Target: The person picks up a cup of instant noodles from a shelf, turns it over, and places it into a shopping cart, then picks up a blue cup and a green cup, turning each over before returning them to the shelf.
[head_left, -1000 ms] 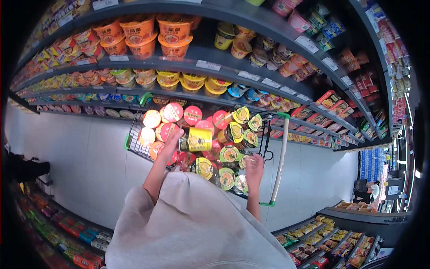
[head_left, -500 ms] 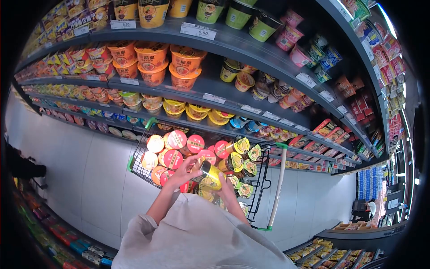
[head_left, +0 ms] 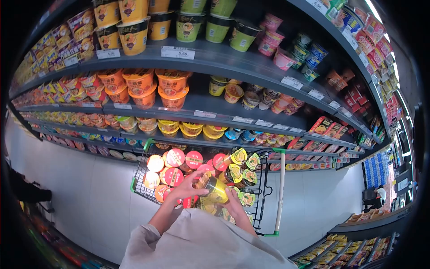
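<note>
Head view: green-cornered black wire cart (head_left: 133, 184) holds round red-lidded cups (head_left: 174, 176), green-lidded cups (head_left: 249, 176). Left hand (head_left: 188, 188) curls around a tilted yellow cylindrical cup (head_left: 217, 190); right hand (head_left: 234, 201) likewise.

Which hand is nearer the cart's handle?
Right. The right hand, holding the cup, is left of the handle, not touching it; the left hand, at the cup's left end, is farther left.
</note>
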A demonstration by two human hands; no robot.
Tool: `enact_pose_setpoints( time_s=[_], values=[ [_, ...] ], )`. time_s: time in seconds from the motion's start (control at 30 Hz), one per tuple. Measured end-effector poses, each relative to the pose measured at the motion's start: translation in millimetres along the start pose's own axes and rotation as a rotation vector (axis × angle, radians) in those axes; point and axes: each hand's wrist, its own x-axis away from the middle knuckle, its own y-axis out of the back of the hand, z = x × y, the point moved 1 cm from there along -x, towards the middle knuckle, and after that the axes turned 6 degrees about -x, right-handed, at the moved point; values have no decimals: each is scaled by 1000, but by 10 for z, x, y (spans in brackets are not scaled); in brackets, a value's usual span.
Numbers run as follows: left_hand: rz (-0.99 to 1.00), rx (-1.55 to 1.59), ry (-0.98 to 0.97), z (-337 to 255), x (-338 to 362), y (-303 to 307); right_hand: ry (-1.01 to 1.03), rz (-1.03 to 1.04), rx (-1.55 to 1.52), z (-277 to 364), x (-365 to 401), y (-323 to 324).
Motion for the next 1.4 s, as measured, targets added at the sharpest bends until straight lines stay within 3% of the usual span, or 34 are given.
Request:
enact_pose_setpoints(
  time_s=[0.07, 0.2, 0.3, 0.43, 0.6, 0.7, 0.8, 0.97, 1.4],
  values=[
    [11, 31, -32, -24, -62, -14, 15, -13, -92, -51, -72, 35],
    [-32, -364, -202, -247, -306, 131, -67, 78, -349, -226, -538, 84],
    [-193, -699, -486, -802, -507, 296, 36, -31, -119, 54, -487, -238],
    [-514, -908, -710, -1443, -970, 713, 115, 33, -57, 300, -341, -442],
    [-526, -1113, -653, -1998, -1669, 1243, 69, 107, -224, 90, -372, -267],
    [-488, -1217, -383, -1958, -2143, 1516, 41, 64, -237, -125, -345, -122],
    [-219, -1264, -17, -2044, -2367, 1659, 27, 33, -218, -223, -291, 20],
    [-153, -1277, 29, -1751, -2611, 1851, 55, -52, -213, -226, -24, 259],
    [-130, -1319, 95, -1775, -2548, 1836, 21, -117, -214, -309, -41, 587]
  ],
)
